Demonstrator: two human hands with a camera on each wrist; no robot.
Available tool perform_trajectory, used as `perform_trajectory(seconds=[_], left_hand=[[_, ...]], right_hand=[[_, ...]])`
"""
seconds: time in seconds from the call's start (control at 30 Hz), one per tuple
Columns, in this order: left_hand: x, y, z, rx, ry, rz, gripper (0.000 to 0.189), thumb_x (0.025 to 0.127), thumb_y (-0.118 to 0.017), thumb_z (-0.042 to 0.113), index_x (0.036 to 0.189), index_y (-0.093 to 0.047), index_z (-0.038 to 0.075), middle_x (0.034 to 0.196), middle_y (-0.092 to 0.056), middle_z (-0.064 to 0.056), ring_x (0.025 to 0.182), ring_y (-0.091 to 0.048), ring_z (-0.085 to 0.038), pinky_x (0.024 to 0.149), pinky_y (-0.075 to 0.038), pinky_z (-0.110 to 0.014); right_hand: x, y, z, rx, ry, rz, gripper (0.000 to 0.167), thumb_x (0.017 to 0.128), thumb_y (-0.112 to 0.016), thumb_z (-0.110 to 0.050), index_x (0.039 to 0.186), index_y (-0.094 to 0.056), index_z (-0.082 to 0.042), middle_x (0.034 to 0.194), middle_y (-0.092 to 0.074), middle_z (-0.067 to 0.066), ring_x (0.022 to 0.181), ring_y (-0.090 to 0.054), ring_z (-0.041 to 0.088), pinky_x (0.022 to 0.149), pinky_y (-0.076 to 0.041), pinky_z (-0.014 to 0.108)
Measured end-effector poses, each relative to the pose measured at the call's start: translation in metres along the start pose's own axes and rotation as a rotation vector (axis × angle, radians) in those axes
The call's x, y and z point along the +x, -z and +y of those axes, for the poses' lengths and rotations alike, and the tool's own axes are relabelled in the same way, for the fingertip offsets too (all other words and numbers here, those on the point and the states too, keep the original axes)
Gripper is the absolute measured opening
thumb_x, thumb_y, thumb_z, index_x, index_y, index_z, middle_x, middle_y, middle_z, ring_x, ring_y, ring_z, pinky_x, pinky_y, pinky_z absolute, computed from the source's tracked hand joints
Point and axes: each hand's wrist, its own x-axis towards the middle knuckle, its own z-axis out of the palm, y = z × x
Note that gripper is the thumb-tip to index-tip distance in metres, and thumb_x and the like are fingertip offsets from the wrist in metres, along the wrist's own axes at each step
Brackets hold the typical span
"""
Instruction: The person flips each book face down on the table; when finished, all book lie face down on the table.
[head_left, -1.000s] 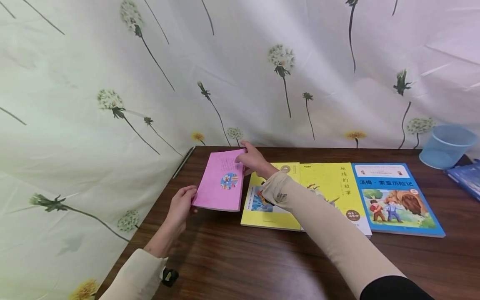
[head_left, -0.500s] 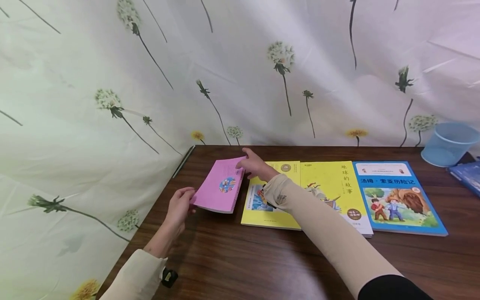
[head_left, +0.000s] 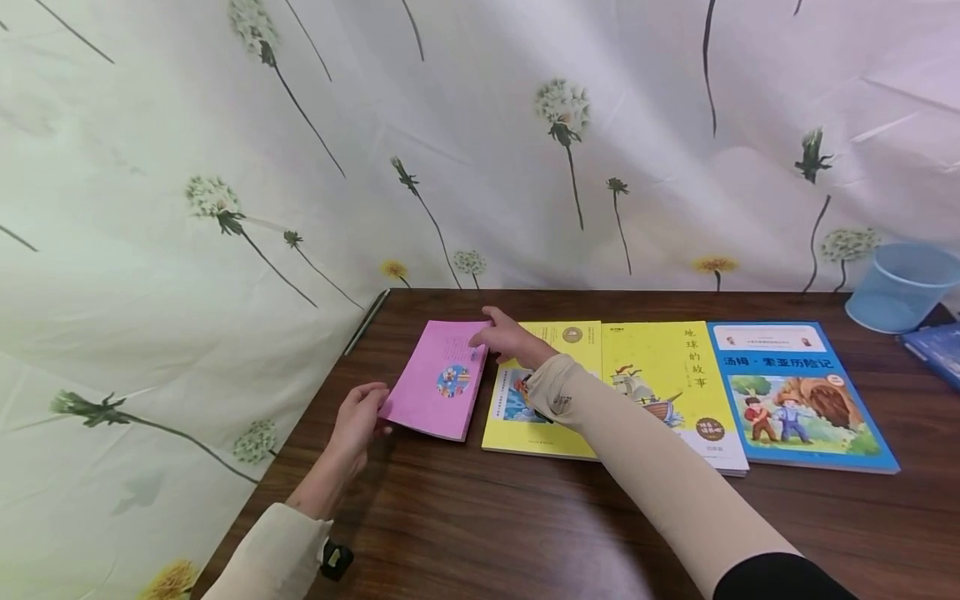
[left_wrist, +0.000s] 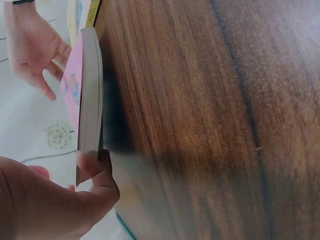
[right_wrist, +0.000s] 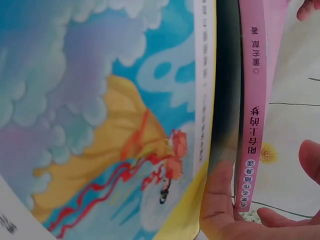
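Note:
A pink paperback book (head_left: 438, 379) with a round picture on its cover lies almost level, low over the left part of the table. My left hand (head_left: 362, 421) pinches its near left corner; the left wrist view shows the thumb (left_wrist: 90, 162) at the page edges and a gap of shadow under the book. My right hand (head_left: 510, 340) straddles the far right corner by the spine (right_wrist: 248, 125), one finger below and other digits over the cover side. Beside the spine lies a yellow book (head_left: 543, 433), partly covered by the right arm.
A second yellow book (head_left: 652, 350) and a blue book (head_left: 802, 417) continue the row rightward on the brown table (head_left: 465, 525). At the back right stand a pale blue bin (head_left: 896, 292) and a dark blue book (head_left: 937, 354). Dandelion-print cloth (head_left: 480, 150) borders the back and left.
The pink book has come down toward the table and tipped flatter, its near edge sliding slightly toward me. Both hands stay at its corners, the right one a little lower.

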Motion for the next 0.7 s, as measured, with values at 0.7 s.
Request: perform_trajectory(seconds=[0.7], left_hand=[[0.0065, 0.0006, -0.005, 0.031, 0.008, -0.078, 0.043, 0.104, -0.046, 0.021, 0.142, -0.041, 0.0, 0.136, -0.044, -0.016, 0.072, -0.049, -0.008, 0.068, -0.053, -0.022]], right_hand=[[0.0051, -0.0039, 0.0055, -0.024, -0.019, 0.032, 0.088, 0.093, -0.066, -0.022, 0.161, -0.012, -0.02, 0.165, -0.017, 0.017, 0.133, -0.049, 0.034, 0.1, -0.052, 0.046]])
